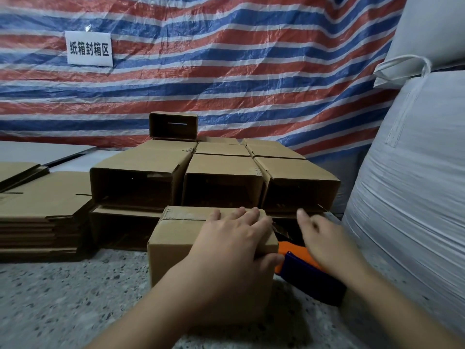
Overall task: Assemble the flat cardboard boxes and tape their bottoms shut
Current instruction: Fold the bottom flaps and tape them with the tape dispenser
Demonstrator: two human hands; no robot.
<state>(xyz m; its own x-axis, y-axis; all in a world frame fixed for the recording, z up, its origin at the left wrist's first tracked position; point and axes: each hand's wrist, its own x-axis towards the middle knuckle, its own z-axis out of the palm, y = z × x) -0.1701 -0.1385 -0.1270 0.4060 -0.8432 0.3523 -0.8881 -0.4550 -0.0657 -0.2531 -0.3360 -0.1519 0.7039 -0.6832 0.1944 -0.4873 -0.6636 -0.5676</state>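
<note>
A small brown cardboard box [176,248] stands on the speckled floor in front of me, with clear tape across its upper face. My left hand [234,238] lies flat on top of the box, fingers spread, thumb at the right side. An orange and dark blue tape dispenser [307,270] sits just right of the box. My right hand [322,238] hovers over the dispenser with loosely bent, blurred fingers; whether it touches the dispenser I cannot tell.
Several assembled boxes [221,177] lie stacked on their sides behind, openings toward me. A pile of flat cardboard blanks [40,212] rests at left. Large white sacks [412,172] crowd the right. A striped tarp [226,59] with a paper sign [88,48] hangs behind.
</note>
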